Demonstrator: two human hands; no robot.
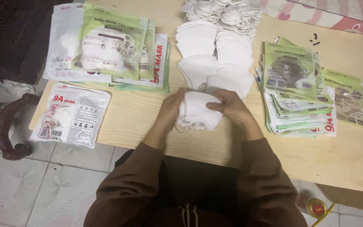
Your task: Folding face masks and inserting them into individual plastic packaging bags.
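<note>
Both closed around a small stack of white masks (pixel 196 111): left hand (pixel 171 107) cupping its left edge, right hand (pixel 227 105) clamping top and right side, just above the wooden table (pixel 139 113), near the folded mask rows (pixel 215 54).

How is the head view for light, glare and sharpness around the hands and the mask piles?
Head view: dim, warm light, slightly soft overall; both hands and the stack of white masks they hold stay readable. The white mask piles behind are bright, losing detail. The glossy packets on the left show mild sheen. The top-left corner is nearly black.
</note>
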